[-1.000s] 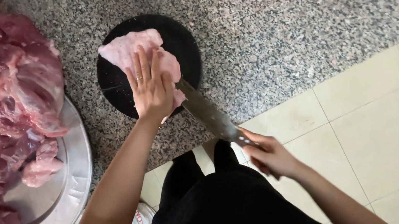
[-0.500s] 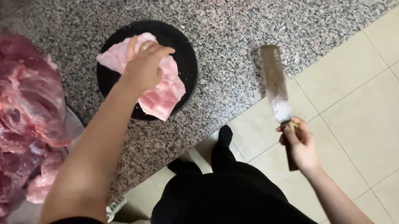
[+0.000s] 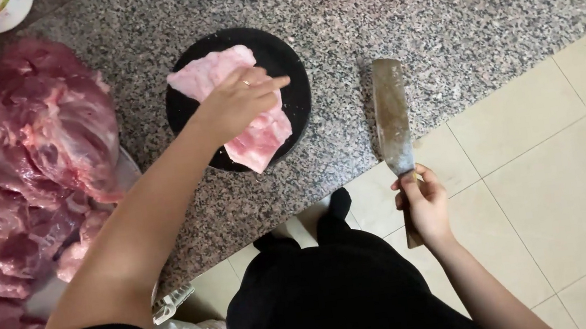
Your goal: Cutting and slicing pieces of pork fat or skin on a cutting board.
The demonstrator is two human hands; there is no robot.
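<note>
Head view is showing a person crouching over a round black chopping board [image 3: 296,103] that is sitting on a speckled stone slab [image 3: 439,6]. The left hand [image 3: 238,103] is lying palm down on a pale pink slab of meat [image 3: 258,135], fingers spread and pressing rather than closing round it; the meat is covering the middle of the board, reaching out from under the palm on both sides, with one end hanging at the near rim. The right hand [image 3: 421,204] is wrapping tightly round the handle of a cleaver [image 3: 392,116], whose broad blade is pointing away from the grip, well apart from the board and off to the side of the pressing hand, over the edge where the slab meets the pale floor tiles [image 3: 563,180].

Beyond the left forearm, a big pile of dark red raw meat [image 3: 26,171] is filling a metal tray [image 3: 127,169].

The risk I would judge here: the meat is looking wet and slick, so it could be sliding under the flat palm, and the outstretched fingertips are lying exposed on the cleaver's side. A greasy handle could also be turning in the grip. The small board could be shifting on the smooth stone under a hard chop.
</note>
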